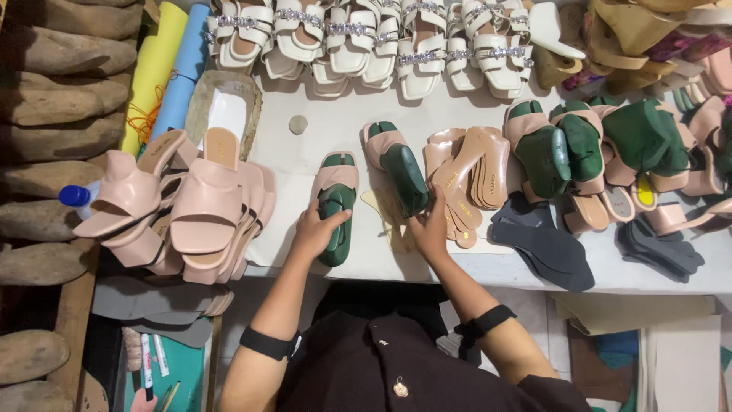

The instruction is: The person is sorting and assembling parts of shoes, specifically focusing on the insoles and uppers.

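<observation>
My left hand (316, 229) grips a green shoe last (336, 212) that wears a pale pink upper and lies on the white worktable (473, 263). My right hand (431, 227) rests on a stack of pink insoles (469, 177), its fingers on the nearest one. Between the hands a second green last with a pink upper (396, 164) lies tilted. Cream-coloured flat pieces (387, 214) lie under it.
Finished pink slide sandals (191, 202) are piled at the left. White jewelled sandals (358, 38) line the back. More green lasts with pink uppers (587, 145) sit to the right, dark grey soles (545, 244) in front of them. Wooden lasts (53, 114) fill the far left.
</observation>
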